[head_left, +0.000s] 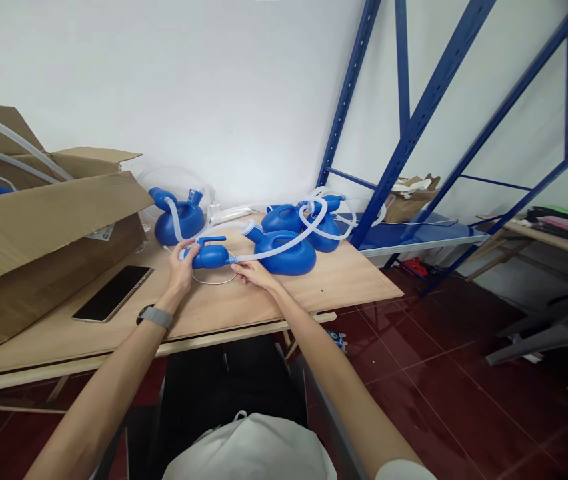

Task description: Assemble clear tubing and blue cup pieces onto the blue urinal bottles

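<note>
My left hand point(183, 265) grips the left end of a small blue plastic funnel piece point(211, 255) lying on the plywood table point(274, 297). My right hand point(251, 271) pinches the clear tube point(284, 247) where it meets that piece's right end. The tube curves up and over a flat blue plastic container point(287, 252) just behind. Two more blue containers point(309, 220) with looped tubing stand farther back, and another blue container point(179, 219) sits at the back left.
A large open cardboard box point(39, 233) with tubes and a blue container fills the table's left side. A dark phone point(113, 292) lies in front of it. Blue metal shelving point(404, 133) stands right of the table, over a red tiled floor.
</note>
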Demonstrator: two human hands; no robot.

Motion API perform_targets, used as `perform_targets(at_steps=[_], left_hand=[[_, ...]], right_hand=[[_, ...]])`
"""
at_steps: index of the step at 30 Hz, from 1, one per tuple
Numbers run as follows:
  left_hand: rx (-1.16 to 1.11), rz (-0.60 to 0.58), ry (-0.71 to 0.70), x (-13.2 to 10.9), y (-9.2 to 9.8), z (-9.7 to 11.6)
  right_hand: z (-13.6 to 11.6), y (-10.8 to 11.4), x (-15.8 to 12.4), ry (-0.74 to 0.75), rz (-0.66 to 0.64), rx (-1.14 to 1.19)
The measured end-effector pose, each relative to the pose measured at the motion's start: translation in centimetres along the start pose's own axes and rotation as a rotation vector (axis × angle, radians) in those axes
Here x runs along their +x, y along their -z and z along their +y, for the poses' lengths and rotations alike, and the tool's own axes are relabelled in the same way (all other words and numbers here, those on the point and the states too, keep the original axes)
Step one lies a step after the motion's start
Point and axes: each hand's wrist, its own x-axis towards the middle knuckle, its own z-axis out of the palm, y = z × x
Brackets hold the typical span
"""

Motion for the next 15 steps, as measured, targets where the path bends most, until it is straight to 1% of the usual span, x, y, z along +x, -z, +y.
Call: perform_targets(at_steps=[6,11,15], left_hand=[[-0.010,-0.007,0.037,0.14,-0.14,-0.37],[-0.015,0.011,0.083,0.44,-0.19,-0.70],[-0.024,0.008,0.157,0.53,-0.23,-0.92]], right_hand=[[-0.14,0.07,-0.09,0.020,0.000,-0.042],[-0.13,-0.09,-0.32,0.089,0.039,-0.150],[-0.44,-0.45,-0.54,0.143,0.068,-0.215]])
